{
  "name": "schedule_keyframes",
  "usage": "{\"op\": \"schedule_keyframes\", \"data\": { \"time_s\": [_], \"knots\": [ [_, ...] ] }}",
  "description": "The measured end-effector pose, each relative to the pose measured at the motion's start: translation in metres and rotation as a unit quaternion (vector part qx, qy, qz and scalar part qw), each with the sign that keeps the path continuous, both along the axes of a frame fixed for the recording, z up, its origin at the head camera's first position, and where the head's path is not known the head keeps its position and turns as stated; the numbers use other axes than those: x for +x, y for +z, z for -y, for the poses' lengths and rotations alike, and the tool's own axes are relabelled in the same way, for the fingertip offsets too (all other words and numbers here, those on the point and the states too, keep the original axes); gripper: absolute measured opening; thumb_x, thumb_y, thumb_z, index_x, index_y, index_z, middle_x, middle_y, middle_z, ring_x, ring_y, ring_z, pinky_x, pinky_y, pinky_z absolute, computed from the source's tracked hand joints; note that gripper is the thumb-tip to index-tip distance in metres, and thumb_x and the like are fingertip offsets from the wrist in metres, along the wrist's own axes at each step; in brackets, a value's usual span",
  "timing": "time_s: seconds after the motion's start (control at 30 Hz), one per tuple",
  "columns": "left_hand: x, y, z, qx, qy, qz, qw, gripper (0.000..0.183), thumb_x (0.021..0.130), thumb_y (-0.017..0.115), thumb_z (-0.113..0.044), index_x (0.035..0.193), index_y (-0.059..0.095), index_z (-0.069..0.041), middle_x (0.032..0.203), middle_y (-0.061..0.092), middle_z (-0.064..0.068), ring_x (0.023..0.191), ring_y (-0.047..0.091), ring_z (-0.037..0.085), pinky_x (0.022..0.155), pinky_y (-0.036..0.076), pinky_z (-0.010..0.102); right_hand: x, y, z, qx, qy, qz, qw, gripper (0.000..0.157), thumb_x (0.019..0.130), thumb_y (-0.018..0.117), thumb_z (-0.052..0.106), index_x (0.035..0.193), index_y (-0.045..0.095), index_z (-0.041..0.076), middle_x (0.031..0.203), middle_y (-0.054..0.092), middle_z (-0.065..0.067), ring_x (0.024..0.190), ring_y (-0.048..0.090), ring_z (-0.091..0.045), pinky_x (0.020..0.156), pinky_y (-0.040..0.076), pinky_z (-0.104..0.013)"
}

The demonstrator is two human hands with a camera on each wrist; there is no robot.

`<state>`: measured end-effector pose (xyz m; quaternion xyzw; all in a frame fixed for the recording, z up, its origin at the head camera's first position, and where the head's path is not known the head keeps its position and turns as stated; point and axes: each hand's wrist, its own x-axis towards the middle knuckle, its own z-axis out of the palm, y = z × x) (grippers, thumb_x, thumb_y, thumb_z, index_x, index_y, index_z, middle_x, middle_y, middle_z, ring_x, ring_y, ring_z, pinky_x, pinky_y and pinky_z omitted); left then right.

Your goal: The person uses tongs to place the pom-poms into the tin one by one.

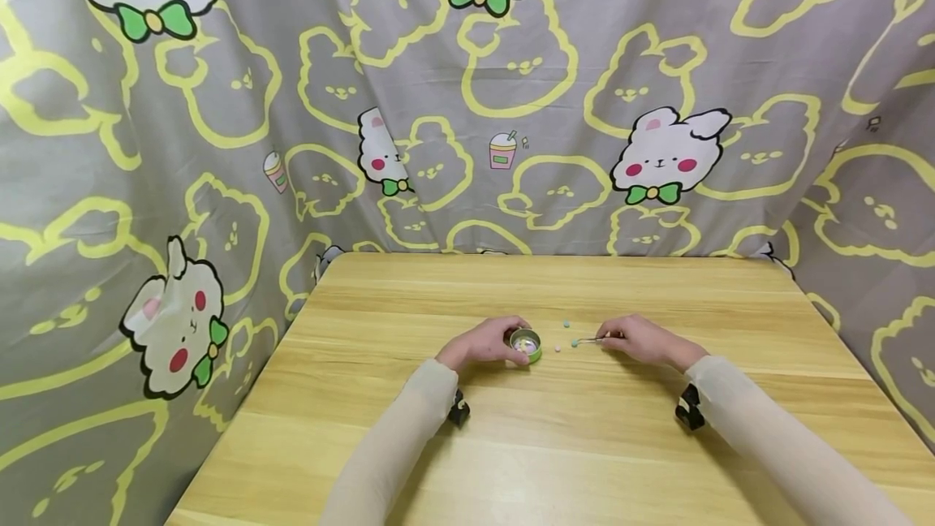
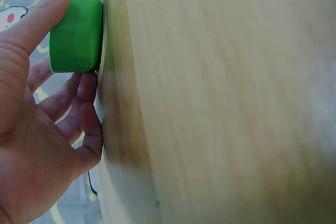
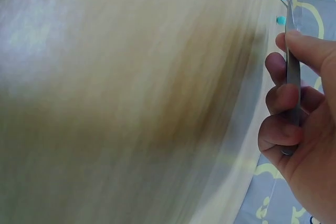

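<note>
Three small round balls lay loose on the pale wood-grain bench (image 1: 511, 445), all to one side of the round green tin (image 1: 536, 355). One pale pink ball (image 1: 557, 349) sat near it at 3 o'clock, between the tin and the slim silver metal tweezers (image 3: 292, 72). Farther along that same bearing was a teal ball (image 1: 575, 343) at the tweezer tips, while another teal ball (image 1: 566, 323) rested at 2 o'clock from the tin. Small pale pieces (image 1: 524, 345) showed inside the tin, whose top faced up. Beyond the bench at 12 o'clock hung a grey curtain (image 1: 540, 217) printed with yellow outlines and white rabbits.

The left grip (image 1: 488, 342) was clamped around the tin, thumb on its near side. The right grip (image 1: 646, 341) was clamped on the tweezers, fingers curled about the shank; whether the tips pinched the teal ball or merely touched it, one could not tell.
</note>
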<state>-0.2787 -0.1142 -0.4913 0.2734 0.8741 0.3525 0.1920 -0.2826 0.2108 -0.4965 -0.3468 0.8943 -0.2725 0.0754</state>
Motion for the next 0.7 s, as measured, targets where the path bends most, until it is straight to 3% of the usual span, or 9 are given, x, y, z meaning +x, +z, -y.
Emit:
{"op": "schedule_keyframes", "data": {
  "time_s": [0.47, 0.7],
  "knots": [
    [-0.0007, 0.0007, 0.0006, 0.004, -0.006, -0.009, 0.9999, 0.049, 0.079, 0.078, -0.028, 0.120, 0.055, -0.014, 0.105, 0.061, -0.002, 0.097, 0.056, 0.011, 0.084, 0.043, 0.025, 0.0009, 0.0053, -0.0037, -0.023, 0.003, -0.014, 1.000, 0.013, 0.095, 0.058, 0.015, 0.101, 0.068, 0.010, 0.087, 0.064, 0.005, 0.073, 0.052, -0.007, 0.065, 0.044, -0.029],
    [-0.0005, -0.0011, 0.0005, 0.000, -0.009, -0.006, 0.9999, 0.052, 0.080, 0.078, -0.029, 0.123, 0.054, -0.013, 0.107, 0.060, -0.002, 0.097, 0.055, 0.009, 0.084, 0.043, 0.024, 0.0021, 0.0062, -0.0065, -0.018, -0.011, -0.016, 1.000, 0.013, 0.095, 0.057, 0.015, 0.102, 0.068, 0.014, 0.088, 0.063, 0.007, 0.071, 0.051, -0.006, 0.064, 0.043, -0.028]
  ]
}}
